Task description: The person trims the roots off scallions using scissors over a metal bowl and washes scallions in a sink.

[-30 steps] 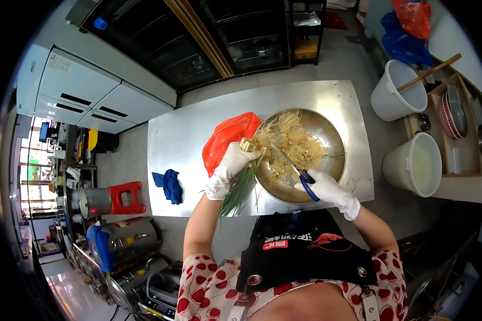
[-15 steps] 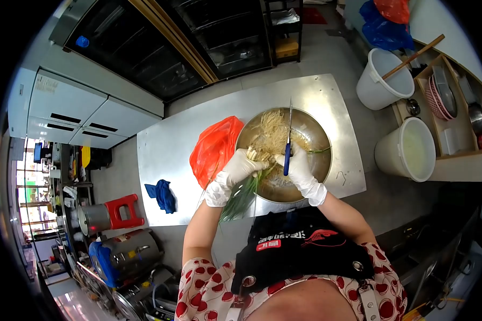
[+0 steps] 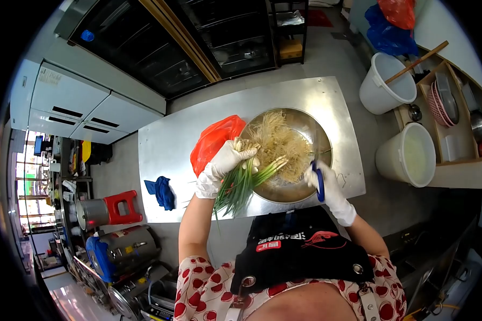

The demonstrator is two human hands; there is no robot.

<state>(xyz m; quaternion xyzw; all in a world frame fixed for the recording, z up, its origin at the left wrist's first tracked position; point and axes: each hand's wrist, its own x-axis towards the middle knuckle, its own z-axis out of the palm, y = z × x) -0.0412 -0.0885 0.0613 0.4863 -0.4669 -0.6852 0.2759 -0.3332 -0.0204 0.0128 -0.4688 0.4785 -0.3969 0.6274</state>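
Observation:
My gloved left hand point(image 3: 231, 156) is closed round a bunch of spring onions point(image 3: 240, 184), white ends toward the bowl and green leaves hanging over the table's near edge. A few white stalks stick out to the right over the bowl. My gloved right hand point(image 3: 326, 185) grips blue-handled scissors point(image 3: 319, 182) at the bowl's right rim; their blades are blurred and point away from me. In the wide steel bowl point(image 3: 318, 128) lies a heap of pale, stringy roots point(image 3: 286, 144). Left of the bowl, a red plastic bag point(image 3: 211, 140) lies close to my left hand.
Everything stands on a steel table point(image 3: 171, 139). A crumpled blue cloth point(image 3: 160, 192) lies at its left end. Beyond the right edge are two white buckets point(image 3: 383, 88), one with a wooden stick. A red stool point(image 3: 124, 206) is at the left.
My right hand has moved right with the scissors, away from my left hand. My left hand has shifted slightly left and up; more of the spring onions and roots now shows.

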